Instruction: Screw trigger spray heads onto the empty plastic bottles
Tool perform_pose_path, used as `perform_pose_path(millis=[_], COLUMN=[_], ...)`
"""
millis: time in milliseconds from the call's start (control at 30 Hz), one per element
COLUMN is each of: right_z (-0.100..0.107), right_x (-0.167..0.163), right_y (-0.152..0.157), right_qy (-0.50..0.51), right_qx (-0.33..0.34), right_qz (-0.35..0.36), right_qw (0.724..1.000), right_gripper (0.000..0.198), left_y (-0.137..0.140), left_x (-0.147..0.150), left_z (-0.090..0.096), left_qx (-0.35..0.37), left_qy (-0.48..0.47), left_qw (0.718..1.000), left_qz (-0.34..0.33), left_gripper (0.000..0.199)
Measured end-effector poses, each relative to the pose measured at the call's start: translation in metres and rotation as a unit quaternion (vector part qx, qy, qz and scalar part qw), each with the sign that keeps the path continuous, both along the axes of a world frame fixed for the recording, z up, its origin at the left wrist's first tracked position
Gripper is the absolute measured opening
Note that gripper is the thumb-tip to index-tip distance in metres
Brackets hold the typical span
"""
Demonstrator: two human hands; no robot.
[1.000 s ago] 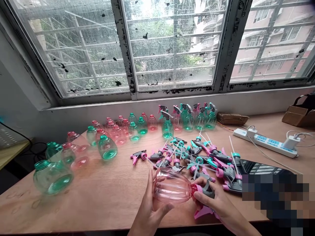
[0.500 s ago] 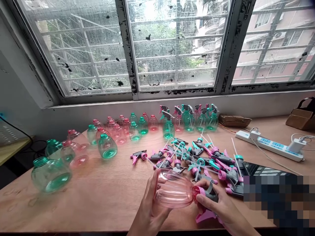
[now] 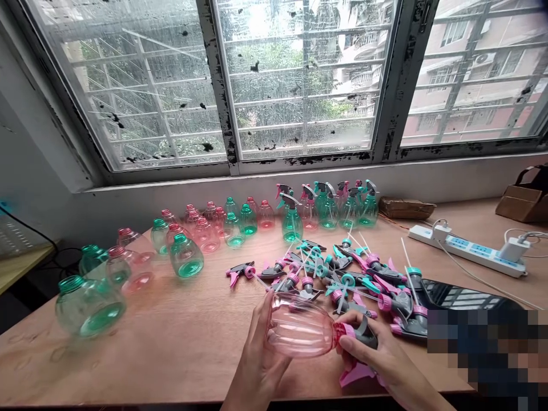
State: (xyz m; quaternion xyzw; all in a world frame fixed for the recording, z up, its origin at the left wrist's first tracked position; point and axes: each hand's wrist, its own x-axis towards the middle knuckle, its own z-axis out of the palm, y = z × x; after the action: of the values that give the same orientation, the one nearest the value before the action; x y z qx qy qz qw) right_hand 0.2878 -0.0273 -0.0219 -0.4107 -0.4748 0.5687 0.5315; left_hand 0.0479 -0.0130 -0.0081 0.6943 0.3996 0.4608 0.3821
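A clear pink bottle (image 3: 299,328) lies on its side in the air over the table's front edge, its neck pointing right. My left hand (image 3: 261,348) is wrapped around the bottle's base end. At the neck, my right hand (image 3: 372,348) grips a pink and grey spray head (image 3: 363,335), its collar against the bottle's mouth and its pink trigger hanging below. Whether the collar is fully on the thread I cannot tell. Just beyond my hands lies a pile of loose spray heads (image 3: 314,268), pink, teal and grey, with white tubes.
Open green bottles (image 3: 186,257) and pink bottles (image 3: 206,235) stand at the left and back. Several bottles with spray heads (image 3: 292,220) stand under the window. A power strip (image 3: 466,249), a dark flat device (image 3: 471,297) and a cardboard box (image 3: 523,200) are at the right.
The bottle and both hands have shifted very slightly left and up in view. My grip on the bottle and spray head looks the same.
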Motion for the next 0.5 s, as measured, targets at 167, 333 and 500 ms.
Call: perform_pose_path(millis=[167, 333, 500], right_z=[0.0010, 0.0022, 0.0012], right_x=[-0.0012, -0.0012, -0.0021], right_y=[-0.0004, -0.0001, 0.0000], right_qy=[-0.040, -0.053, -0.029], right_qx=[0.017, 0.016, -0.005], right_qz=[-0.020, -0.019, -0.012], right_qw=[0.999, 0.998, 1.000], right_gripper=[0.035, 0.035, 0.038], left_y=[-0.0001, 0.0021, 0.0038], left_x=[-0.0007, -0.0016, -0.0020], left_z=[-0.0006, 0.0013, -0.0040], left_qx=[-0.024, -0.023, 0.002], left_qy=[-0.007, -0.017, 0.007], left_qw=[1.000, 1.000, 1.000], left_qz=[-0.003, 0.007, 0.015], left_gripper=[0.109, 0.090, 0.074])
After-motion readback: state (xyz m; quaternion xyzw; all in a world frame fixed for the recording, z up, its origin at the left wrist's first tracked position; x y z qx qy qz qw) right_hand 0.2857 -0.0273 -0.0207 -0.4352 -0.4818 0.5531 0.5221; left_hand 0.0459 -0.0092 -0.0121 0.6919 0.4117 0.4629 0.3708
